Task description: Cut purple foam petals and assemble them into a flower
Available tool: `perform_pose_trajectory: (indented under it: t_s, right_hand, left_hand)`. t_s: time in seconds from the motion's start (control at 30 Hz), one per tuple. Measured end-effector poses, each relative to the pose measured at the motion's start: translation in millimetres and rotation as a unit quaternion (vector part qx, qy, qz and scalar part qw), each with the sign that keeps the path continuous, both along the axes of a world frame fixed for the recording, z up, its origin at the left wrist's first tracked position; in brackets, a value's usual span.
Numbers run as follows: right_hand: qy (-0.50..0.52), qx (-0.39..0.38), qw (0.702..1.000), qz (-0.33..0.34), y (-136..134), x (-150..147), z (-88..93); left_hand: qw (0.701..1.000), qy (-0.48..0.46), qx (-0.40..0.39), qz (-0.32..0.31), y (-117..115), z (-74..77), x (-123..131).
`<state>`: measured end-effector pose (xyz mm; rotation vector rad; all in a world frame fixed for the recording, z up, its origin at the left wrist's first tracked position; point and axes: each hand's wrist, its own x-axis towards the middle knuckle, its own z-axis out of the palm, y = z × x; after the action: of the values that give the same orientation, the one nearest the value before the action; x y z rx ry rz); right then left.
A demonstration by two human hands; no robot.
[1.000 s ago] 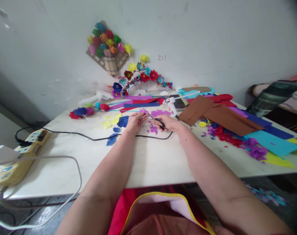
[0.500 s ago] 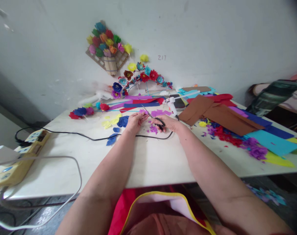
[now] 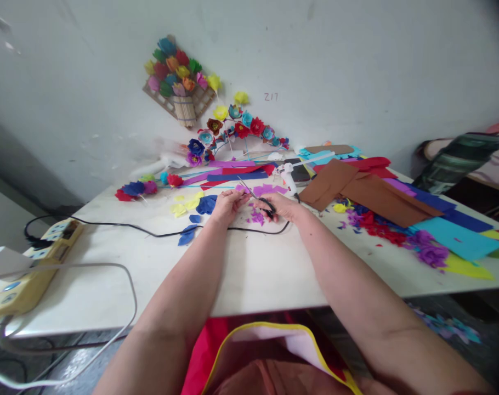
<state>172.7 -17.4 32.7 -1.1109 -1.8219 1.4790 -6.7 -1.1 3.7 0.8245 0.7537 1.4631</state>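
Observation:
Black-handled scissors (image 3: 267, 206) are gripped in my right hand (image 3: 281, 207), their blades pointing up and to the left toward my other hand. My left hand (image 3: 228, 207) pinches a small piece of purple paper (image 3: 241, 189) near the blade tips. More purple pieces (image 3: 270, 190) lie on the table (image 3: 270, 269) just behind and below the scissors. Blue petals (image 3: 206, 204) and yellow pieces (image 3: 187, 204) rest to the left of my left hand.
A white glue gun (image 3: 289, 180) stands behind my right hand. Brown sheets (image 3: 387, 200) and coloured scraps (image 3: 381, 229) cover the right side. A black cable (image 3: 122, 223) runs from the power strip (image 3: 52, 258) at left. Paper flowers (image 3: 241, 129) stand by the wall.
The fingers of my left hand have shifted slightly around the purple piece, and the scissors' handles look a little closer together. Everything else is nearly the same.

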Motion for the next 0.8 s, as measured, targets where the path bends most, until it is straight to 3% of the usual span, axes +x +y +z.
perform_pose_trajectory:
  t_s: [0.5, 0.8]
  right_hand:
    - [0.003, 0.002, 1.000, -0.002, 5.4, -0.6, -6.6]
    - [-0.002, -0.002, 1.000, -0.017, 1.1, -1.9, -1.5]
  left_hand:
    - [1.000, -0.011, 0.001, 0.007, 2.6, -1.6, -1.4]
    - [1.000, -0.022, -0.010, 0.015, 1.9, -0.4, -0.6]
